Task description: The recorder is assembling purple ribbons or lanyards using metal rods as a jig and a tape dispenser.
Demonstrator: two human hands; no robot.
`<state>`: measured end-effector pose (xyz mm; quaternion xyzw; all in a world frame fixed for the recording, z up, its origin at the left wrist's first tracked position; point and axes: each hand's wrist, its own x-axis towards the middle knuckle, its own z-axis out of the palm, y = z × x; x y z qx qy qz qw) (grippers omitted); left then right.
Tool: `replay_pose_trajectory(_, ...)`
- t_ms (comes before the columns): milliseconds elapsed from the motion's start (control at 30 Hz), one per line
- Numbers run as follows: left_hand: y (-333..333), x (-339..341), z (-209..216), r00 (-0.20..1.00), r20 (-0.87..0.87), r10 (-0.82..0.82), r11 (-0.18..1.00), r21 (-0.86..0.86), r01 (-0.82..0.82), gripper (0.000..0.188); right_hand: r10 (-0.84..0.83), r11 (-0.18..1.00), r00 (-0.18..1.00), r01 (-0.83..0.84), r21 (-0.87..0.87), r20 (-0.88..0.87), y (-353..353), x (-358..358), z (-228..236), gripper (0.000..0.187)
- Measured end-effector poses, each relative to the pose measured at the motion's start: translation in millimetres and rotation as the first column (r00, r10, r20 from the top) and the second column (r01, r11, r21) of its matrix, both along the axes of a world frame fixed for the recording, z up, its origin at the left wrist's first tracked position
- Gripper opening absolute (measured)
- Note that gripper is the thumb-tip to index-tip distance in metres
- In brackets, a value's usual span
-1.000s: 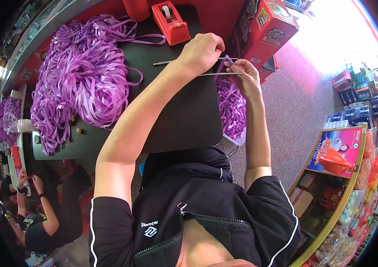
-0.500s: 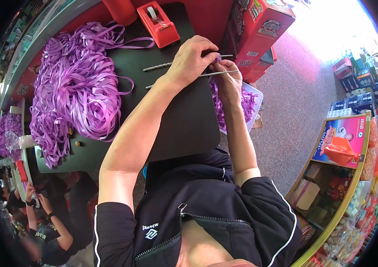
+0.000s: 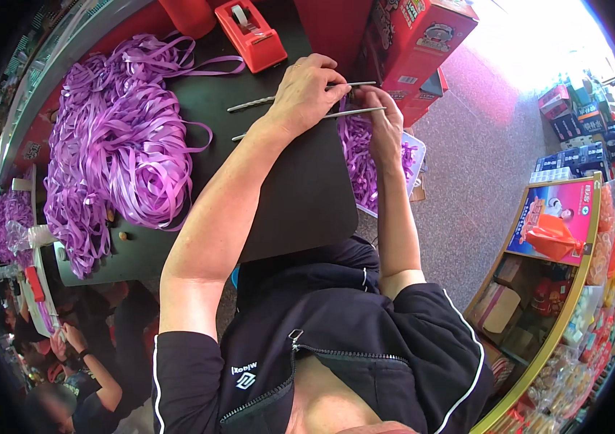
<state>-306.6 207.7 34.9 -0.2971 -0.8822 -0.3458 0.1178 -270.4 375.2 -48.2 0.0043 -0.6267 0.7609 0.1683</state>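
Note:
Two thin metal rods, an upper rod [image 3: 252, 103] and a lower rod [image 3: 359, 112], lie across the black table and stick out past its right edge. My left hand [image 3: 310, 95] is closed, thumb and fingertips pinching around the upper rod near its right end. Close by, the curled fingers of my right hand [image 3: 387, 116] are at the rod tips; whatever they hold is too small to make out. Below that hand, a pale bin [image 3: 417, 163] holds many short purple ribbon pieces [image 3: 359, 163]. A big tangled heap of purple ribbon [image 3: 123, 137] covers the table's left part.
A red tape dispenser [image 3: 253, 40] stands at the table's far edge, beside a red cylinder [image 3: 188, 16]. Tall red cartons [image 3: 412, 50] rise beyond the rods. A glass-fronted cabinet [image 3: 517, 289] is at right. Another person's hands [image 3: 65, 340] work with ribbon at lower left.
My right hand has shifted slightly right and away from the left one. The purple bit between my fingertips no longer shows. The other person's hands have moved lower.

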Motion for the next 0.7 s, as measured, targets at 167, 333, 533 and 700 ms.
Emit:
replay_pose_trajectory(167, 0, -4, -3, 1.000, -0.019, 0.008, 1.000, -0.026, -0.009, 0.025, 0.227, 0.970, 0.974, -0.226, 0.085, -0.010, 2, -10, 17, 0.031)
replay_pose_trajectory(333, 1, -3, -4, 1.000, -0.026, 0.012, 0.999, -0.032, -0.013, 0.027, 0.267, 0.888, 0.940, -0.325, 0.324, 0.211, 13, -20, 16, 0.028)
replay_pose_trajectory(533, 1, -1, -2, 1.000, -0.008, 0.018, 0.999, -0.045, -0.018, 0.028, 0.340, 0.814, 0.920, -0.391, 0.429, 0.193, 21, -13, -28, 0.022)
replay_pose_trajectory(700, 0, -2, -5, 1.000, -0.002, 0.004, 0.998, -0.057, -0.004, 0.027, 0.200, 0.759, 0.935, -0.337, 0.558, 0.294, 38, 7, -87, 0.025)
